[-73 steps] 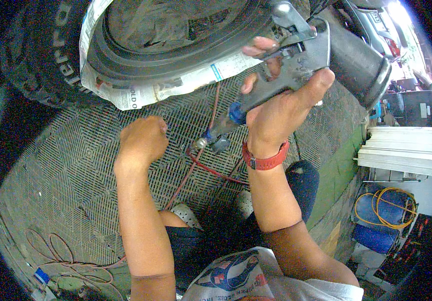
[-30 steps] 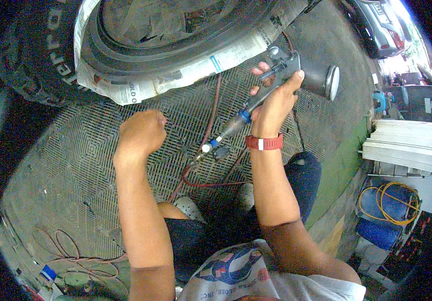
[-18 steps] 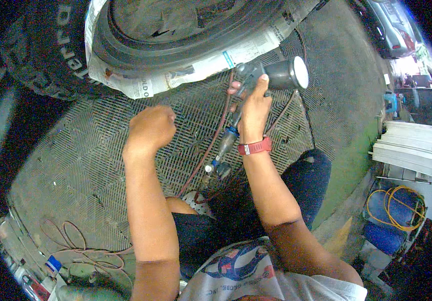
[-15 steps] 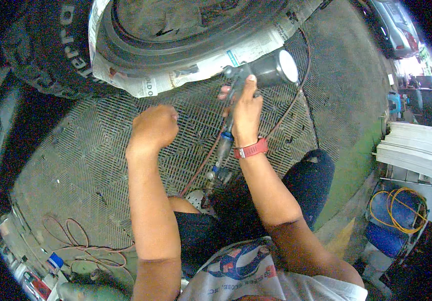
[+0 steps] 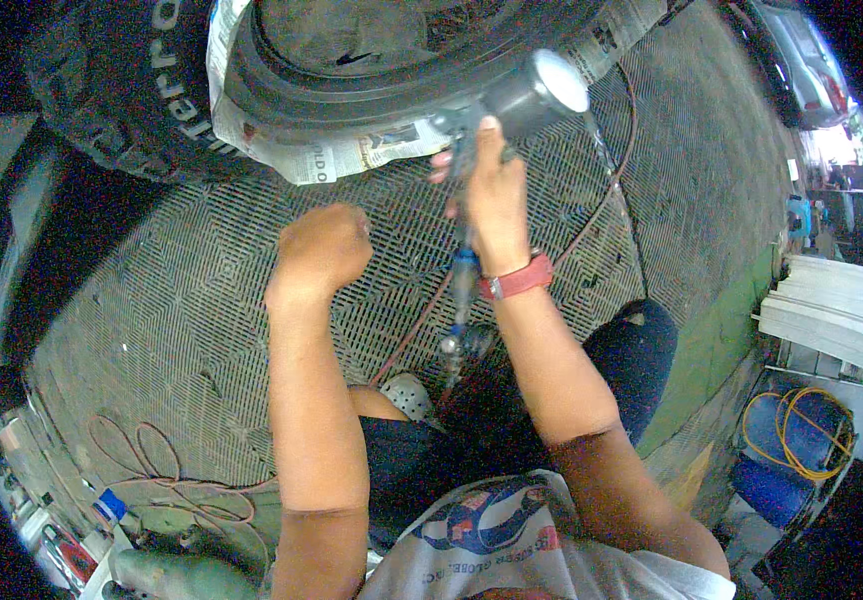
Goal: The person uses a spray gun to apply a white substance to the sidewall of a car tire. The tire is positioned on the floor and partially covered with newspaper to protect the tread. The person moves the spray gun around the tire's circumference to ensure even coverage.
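Note:
My right hand (image 5: 498,205), with a red watch on its wrist, is wrapped around the grip of a spray gun (image 5: 521,110). The gun's dark cup with a white lid tilts up to the right, and its head is blurred beside the wheel's lower edge. An air fitting and hose hang from the grip toward my lap. My left hand (image 5: 323,250) is a fist over the floor, left of the gun, with nothing visible in it. Ahead stands a dark wheel rim (image 5: 351,115) inside a black tyre (image 5: 111,90). Newspaper sheets (image 5: 301,160) are tucked between rim and tyre.
A reddish hose (image 5: 596,225) runs over the patterned grid mat (image 5: 221,260), and more hose (image 5: 166,480) lies coiled at the lower left. A green cylinder (image 5: 186,575) is nearby. At right are a blue drum (image 5: 781,430) with a yellow hose (image 5: 791,435) and a parked car (image 5: 801,75).
My right hand has moved the spray gun slightly up, farther over the wheel's lower rim. My left fist sits a little farther right in view. The whole view has shifted slightly.

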Demonstrator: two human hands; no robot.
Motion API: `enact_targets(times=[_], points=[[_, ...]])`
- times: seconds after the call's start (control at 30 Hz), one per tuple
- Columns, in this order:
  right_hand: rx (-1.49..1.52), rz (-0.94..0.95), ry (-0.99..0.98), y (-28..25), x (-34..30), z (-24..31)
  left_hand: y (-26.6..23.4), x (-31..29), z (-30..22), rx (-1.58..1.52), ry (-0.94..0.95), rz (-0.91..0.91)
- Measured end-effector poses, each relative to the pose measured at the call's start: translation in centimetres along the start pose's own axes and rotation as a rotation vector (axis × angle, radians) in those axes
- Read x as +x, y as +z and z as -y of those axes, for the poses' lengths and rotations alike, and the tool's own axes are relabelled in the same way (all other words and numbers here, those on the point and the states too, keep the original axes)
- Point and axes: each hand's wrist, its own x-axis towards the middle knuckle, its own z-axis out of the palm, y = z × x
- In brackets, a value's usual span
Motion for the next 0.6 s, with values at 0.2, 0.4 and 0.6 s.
enact_targets(times=[0.2, 0.4, 0.6], points=[[-0.113, -0.225, -0.139, -5.5, 3.0, 2.3, -0.1, -0.3, -0.7, -0.067, 0.038, -0.098], [-0.102, -0.372, -0.310, -7.0, 3.1, 4.1, 0.3, 0.4, -0.4, -0.067, 0.018, -0.050], [-0.157, -0.273, -0.219, -5.9, 2.5, 1.9, 0.1, 0.8, -0.7, -0.030, -0.007, 0.016]])
